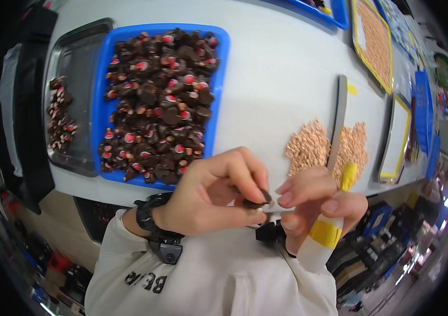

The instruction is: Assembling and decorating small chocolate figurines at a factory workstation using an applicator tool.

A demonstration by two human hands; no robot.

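Observation:
My left hand is closed, pinching a small dark brown part between thumb and fingers, with a pale tip showing on its right side. Close by on the right, my right hand is wrapped round a squeeze bottle, whitish with a yellow band and a yellow nozzle pointing up. The right thumb and index finger reach toward the dark part, a small gap away from it. Whether those fingertips also pinch something tiny, I cannot make out.
Ahead on the left, a blue tray is full of dark brown parts with red and copper-coloured spots. A metal tray beside it holds a smaller heap. Copper-coloured pieces lie right, by a grey-edged strip. Yellow-rimmed trays stand farther right.

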